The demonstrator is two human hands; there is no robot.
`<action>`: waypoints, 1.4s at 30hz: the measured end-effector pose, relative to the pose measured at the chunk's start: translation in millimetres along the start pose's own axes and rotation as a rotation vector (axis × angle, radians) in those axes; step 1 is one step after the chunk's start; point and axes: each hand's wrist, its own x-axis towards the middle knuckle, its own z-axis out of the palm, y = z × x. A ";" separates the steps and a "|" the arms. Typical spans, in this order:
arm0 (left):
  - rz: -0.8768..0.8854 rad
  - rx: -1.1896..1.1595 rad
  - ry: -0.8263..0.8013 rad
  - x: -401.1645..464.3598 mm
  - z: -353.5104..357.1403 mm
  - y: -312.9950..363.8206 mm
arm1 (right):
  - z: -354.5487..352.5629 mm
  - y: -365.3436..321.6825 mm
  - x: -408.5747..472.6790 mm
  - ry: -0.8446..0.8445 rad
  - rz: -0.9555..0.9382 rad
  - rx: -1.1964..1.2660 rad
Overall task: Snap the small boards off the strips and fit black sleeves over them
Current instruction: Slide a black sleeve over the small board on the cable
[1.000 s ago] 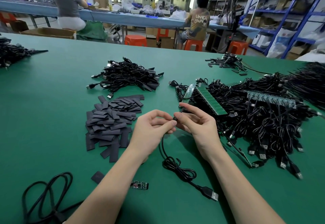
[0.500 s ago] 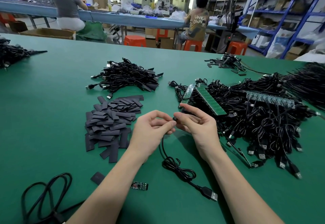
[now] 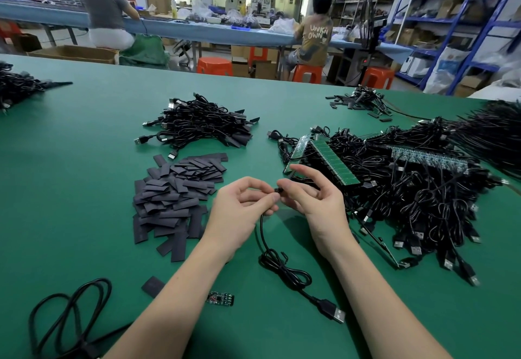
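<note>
Both my hands were raised together over the green table (image 3: 70,189). My left hand (image 3: 239,212) had its fingers curled, thumb and forefinger pinching the near end of a black cable (image 3: 282,268). My right hand (image 3: 315,203) met it from the other side, thumb and forefinger pinching a small dark piece (image 3: 277,190) at the cable's tip; what that piece was I could not tell, as the fingers hid most of it. The cable hung from the pinch, looped on the table between my forearms and ended in a USB plug (image 3: 335,315) near my right arm.

The heap of black sleeves (image 3: 174,192) lay just left of my left hand. The green board strips (image 3: 332,161) lay beyond my right hand, on a large tangle of cables (image 3: 423,203). One loose small board (image 3: 220,298) lay beside my left forearm, with a single sleeve (image 3: 152,286) just left of it. A second cable pile (image 3: 197,124) sat behind the sleeves.
</note>
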 end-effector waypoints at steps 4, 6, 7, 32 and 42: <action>0.010 0.017 0.000 0.2 0.4 -0.6 | -5.2 -2.5 3.7 -0.040 0.113 0.073; 0.025 0.015 0.001 0.1 0.7 -0.3 | -6.9 -2.1 4.5 -0.075 0.140 0.081; 0.033 0.010 0.001 -0.1 0.8 0.2 | -7.4 -1.6 4.7 -0.090 0.145 0.078; 0.111 0.044 0.037 -3.7 0.6 -1.6 | -5.5 -4.2 3.4 -0.151 0.172 0.027; 0.082 -0.025 -0.003 -3.3 3.1 2.4 | -4.3 -8.8 2.8 -0.121 0.205 0.118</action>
